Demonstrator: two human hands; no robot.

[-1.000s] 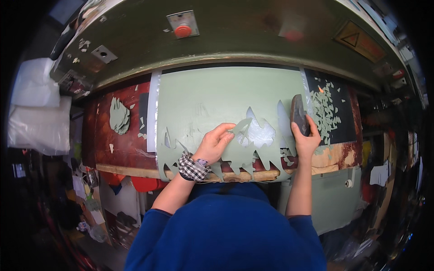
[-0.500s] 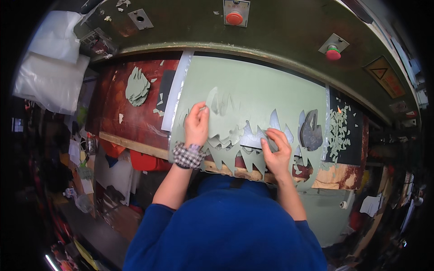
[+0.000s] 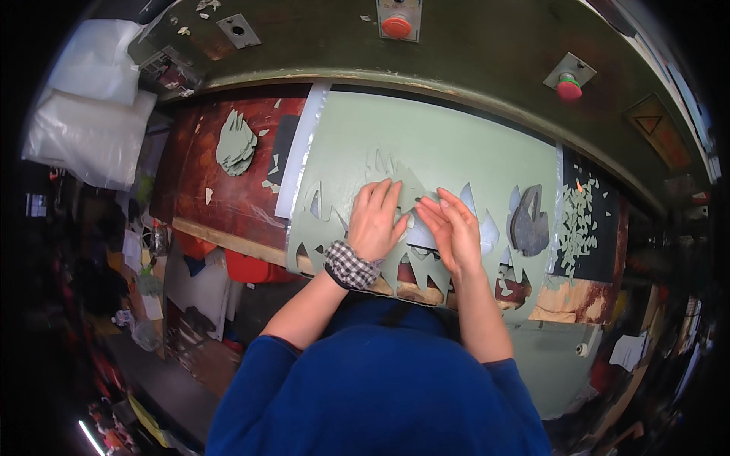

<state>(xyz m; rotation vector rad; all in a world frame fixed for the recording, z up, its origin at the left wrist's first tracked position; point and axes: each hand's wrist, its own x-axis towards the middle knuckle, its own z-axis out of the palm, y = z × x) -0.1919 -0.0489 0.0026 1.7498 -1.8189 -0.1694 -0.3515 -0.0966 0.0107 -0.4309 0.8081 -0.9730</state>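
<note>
Bare hands are working near the middle of a pale green sheet [image 3: 441,144]: the left hand [image 3: 375,222] is lying palm down, fingers close together, thumb apart, while the right hand [image 3: 454,232] is showing its palm just beside it, fingers loosely spread. Between the fingertips a thin cut piece [image 3: 411,182] is appearing, its outline blurred; whether either hand is pinching it cannot be told.

Reading from the left, clear plastic bags [image 3: 91,137] are hanging beyond the left edge of the red-brown worktop [image 3: 236,201]. On its left part, nearer the far edge, a stack of jagged green pieces [image 3: 236,144] is resting, with a few loose scraps nearby. A whitish strip [image 3: 300,159] is bordering the sheet's left edge. A checked scrunchie [image 3: 352,264] is encircling the left wrist. Beyond the far edge, a dark green machine beam [image 3: 487,53] is carrying a red push button [image 3: 396,27]. Along the near edge, pointed cutouts are opening the sheet. Toward the sheet's right edge, a dark cutting die [image 3: 530,220] is lying flat, apart from the right hand. At the worktop's right end, a black mat [image 3: 601,254] is bearing many small green offcuts [image 3: 579,228]. Above, a yellowish warning label [image 3: 658,133] is marking the beam.
</note>
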